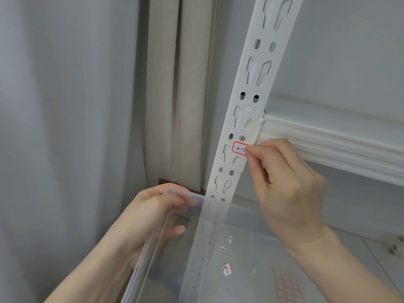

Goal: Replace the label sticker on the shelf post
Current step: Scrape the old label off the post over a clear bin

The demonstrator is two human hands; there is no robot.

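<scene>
A white perforated shelf post [256, 88] runs from the top right down to the lower middle. On it sits a small white label sticker [238, 148] with a red border and handwritten marks. My right hand [288, 189] has thumb and forefinger pinched at the sticker's right edge, covering that end. My left hand [153, 217] grips the near corner of a clear plastic box [153, 248] held below the sticker. Torn sticker scraps [227, 268] lie inside the box, along with a sheet of red-bordered labels [288, 287].
A white ribbed shelf beam [328, 147] joins the post from the right. Beige curtains [175, 95] and a grey wall [65, 106] stand behind on the left. A pale shelf surface [376, 250] shows at the lower right.
</scene>
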